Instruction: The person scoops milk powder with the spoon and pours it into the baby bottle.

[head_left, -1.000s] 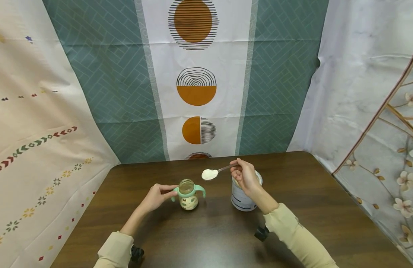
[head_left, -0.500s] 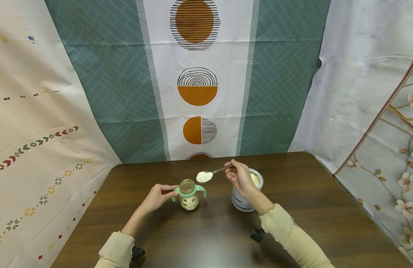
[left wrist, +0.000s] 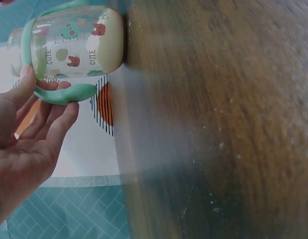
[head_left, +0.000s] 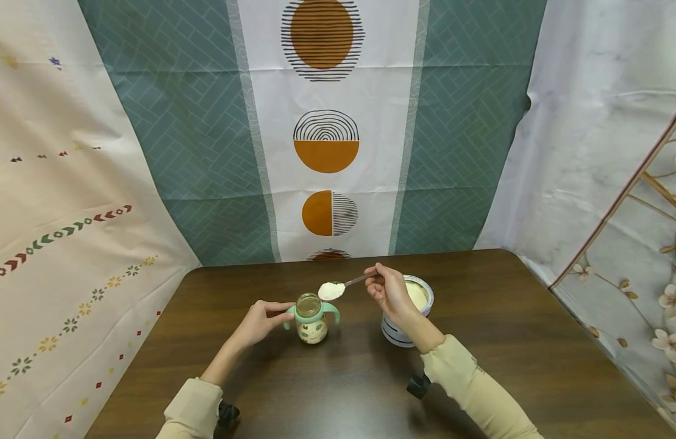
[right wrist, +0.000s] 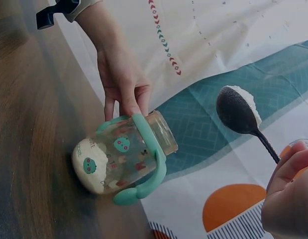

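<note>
A clear baby bottle [head_left: 311, 329] with a green collar and two green handles stands upright on the table, its top uncovered. Pale powder fills its lower part, as the left wrist view shows. My left hand [head_left: 261, 323] pinches the bottle's left handle [left wrist: 69, 93] between thumb and fingers. With my right hand [head_left: 391, 294] I hold a spoon [right wrist: 238, 112] by its handle. White powder [head_left: 331, 291] is heaped in the bowl, which hangs just right of and above the bottle's mouth [head_left: 308, 302]. Behind my right hand stands a tin [head_left: 395, 335] of pale powder, partly hidden by that hand.
Both stand on a dark brown wooden table [head_left: 327, 390]. White specks [left wrist: 218, 144] lie on its surface in the left wrist view. Patterned cloths [head_left: 453, 152] hang behind the table and along both sides.
My right hand has moved left with the loaded spoon, bringing it nearer the bottle's mouth. More of the tin's opening now shows. The left hand keeps its hold on the bottle's handle.
</note>
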The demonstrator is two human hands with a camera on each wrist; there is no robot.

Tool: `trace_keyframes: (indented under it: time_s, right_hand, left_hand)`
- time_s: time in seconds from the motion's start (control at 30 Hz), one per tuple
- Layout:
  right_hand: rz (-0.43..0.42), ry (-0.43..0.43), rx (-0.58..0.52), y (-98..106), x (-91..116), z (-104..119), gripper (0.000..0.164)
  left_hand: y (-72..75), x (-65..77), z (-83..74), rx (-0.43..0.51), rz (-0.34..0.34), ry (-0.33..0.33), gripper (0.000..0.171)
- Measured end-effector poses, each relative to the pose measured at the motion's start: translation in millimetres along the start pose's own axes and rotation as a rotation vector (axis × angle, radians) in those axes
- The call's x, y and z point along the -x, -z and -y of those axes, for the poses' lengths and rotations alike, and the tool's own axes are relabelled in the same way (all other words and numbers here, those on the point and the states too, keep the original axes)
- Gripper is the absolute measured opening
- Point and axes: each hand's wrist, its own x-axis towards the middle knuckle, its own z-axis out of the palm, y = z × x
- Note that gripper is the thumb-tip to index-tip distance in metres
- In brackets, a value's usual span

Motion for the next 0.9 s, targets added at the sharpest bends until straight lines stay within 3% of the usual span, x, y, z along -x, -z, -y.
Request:
trace_keyframes:
  time_s: [0.9]
  right_hand:
    - [-0.003,0.001,0.024,-12,-8,-20,0.035]
  left_hand:
    - [0.4,0.2,0.5,0.02,0.007,0.006,0.036]
